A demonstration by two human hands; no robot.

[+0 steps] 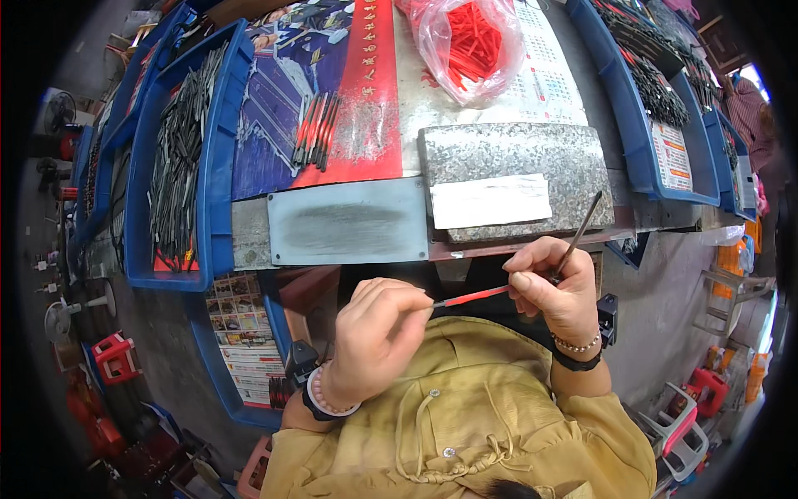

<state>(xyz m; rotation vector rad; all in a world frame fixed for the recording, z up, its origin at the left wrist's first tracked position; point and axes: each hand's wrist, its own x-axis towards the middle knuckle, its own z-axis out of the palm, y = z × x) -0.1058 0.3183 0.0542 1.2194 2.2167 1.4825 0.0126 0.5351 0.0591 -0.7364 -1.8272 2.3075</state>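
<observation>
In front of my body, my left hand (378, 328) pinches the dark end of a thin red-and-black stick (478, 295). The stick lies nearly level between my hands, its red end at the fingertips of my right hand (555, 295). That same right hand also grips a slim dark rod (584, 226), which points up and to the right; its lower part is hidden by the fingers. Similar red-and-black sticks (316, 129) lie in a row on the table, beyond my left hand.
A speckled stone block (507, 150) bears a folded white paper (490, 202). Beside it lies a grey smudged pad (349, 220). Behind stands a clear bag (432, 58) of red strips (474, 46). Blue trays of thin dark pieces flank the table, left (218, 158) and right (636, 158).
</observation>
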